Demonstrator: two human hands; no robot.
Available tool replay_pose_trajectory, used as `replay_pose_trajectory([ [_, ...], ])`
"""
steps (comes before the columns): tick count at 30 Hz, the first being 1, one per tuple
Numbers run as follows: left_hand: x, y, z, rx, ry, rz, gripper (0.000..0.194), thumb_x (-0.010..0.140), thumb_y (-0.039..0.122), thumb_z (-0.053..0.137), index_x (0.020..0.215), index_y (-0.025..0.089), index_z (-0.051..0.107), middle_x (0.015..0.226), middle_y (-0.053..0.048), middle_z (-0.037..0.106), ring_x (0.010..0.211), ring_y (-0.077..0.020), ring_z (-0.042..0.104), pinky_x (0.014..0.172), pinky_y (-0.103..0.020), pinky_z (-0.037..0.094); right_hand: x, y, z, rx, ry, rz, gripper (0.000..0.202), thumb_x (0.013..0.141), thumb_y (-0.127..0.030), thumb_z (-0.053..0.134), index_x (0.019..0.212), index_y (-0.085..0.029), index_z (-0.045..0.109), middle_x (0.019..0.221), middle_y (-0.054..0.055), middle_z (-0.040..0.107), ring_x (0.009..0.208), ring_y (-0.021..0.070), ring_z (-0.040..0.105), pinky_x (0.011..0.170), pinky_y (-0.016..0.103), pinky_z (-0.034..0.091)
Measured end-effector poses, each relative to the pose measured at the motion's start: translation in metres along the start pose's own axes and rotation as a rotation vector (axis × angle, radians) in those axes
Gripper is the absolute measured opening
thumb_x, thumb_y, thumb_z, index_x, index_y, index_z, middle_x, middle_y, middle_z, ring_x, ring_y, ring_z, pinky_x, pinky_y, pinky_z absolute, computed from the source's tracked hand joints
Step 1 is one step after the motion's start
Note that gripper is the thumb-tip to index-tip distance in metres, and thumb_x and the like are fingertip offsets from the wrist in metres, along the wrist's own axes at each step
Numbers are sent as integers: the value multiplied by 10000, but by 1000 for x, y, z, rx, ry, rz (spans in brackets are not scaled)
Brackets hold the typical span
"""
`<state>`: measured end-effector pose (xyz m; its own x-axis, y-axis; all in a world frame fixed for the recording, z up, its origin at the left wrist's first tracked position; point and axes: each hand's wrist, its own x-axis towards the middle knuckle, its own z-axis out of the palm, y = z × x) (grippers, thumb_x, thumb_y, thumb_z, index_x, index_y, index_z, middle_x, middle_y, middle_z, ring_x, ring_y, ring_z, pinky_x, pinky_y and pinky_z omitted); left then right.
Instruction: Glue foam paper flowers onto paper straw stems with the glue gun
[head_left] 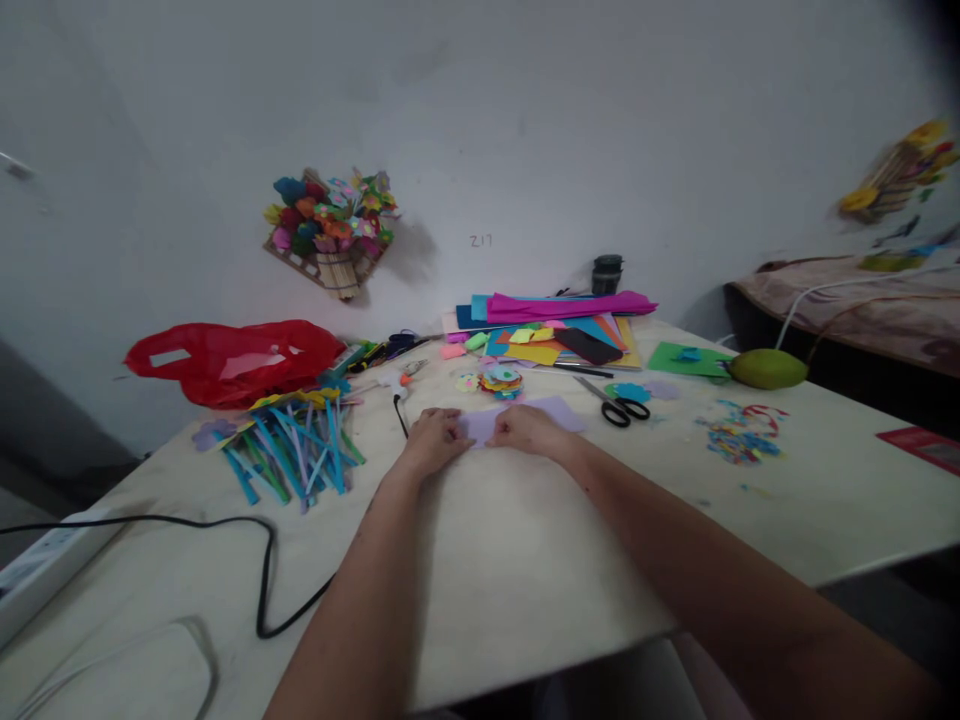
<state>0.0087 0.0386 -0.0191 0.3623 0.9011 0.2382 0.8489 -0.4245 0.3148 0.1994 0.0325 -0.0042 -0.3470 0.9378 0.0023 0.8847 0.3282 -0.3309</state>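
A: Is it bright in there?
B: No, dim and greyish; even the wall (pixel 525 130) looks dull
A: Any shadows?
B: A soft one right of the hanging flowers (pixel 330 228), and the upper right corner goes black
A: Sharpness?
B: Soft; the left hand (pixel 433 440) and right hand (pixel 523 430) lack fine detail, and the wide lens stretches the forearms (pixel 660 530)

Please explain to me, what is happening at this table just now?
A person holds a light purple sheet low over the table with both bare hands: the left hand at its left end, the right hand nearer its middle. The scissors lie untouched to the right, with small colourful scraps farther right. Beyond the sheet sits a pile of flower-like cutouts. On the left, coloured strips lie in front of a red bag.
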Motion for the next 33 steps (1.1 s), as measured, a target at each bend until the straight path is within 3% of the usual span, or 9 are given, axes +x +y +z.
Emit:
replay_pose_trajectory([
  [10,-2,5,-6,75,-98,-49,267,679,461,534,666,208,621,1223,-16,494,1136,-250,375,939,-389,308,1,-3,0,-17,-23,42,390,661,-581,543,792,-232,659,795,20,657,702,149,571,523,217,322],
  [20,-3,-1,-3,239,-90,-256,417,605,599,539,717,203,604,1355,-56,326,1254,-323,174,964,-489,200,-2,-9,-3,-44,-23,53,336,684,-524,532,784,-227,653,795,32,649,704,153,561,524,225,312],
  [33,-5,-5,0,191,-51,-307,802,567,710,465,1221,252,390,1397,-79,239,1289,-337,25,989,-521,137,-4,-16,-9,-41,-63,97,316,677,-511,563,767,-219,642,782,24,648,687,146,568,513,219,320],
])
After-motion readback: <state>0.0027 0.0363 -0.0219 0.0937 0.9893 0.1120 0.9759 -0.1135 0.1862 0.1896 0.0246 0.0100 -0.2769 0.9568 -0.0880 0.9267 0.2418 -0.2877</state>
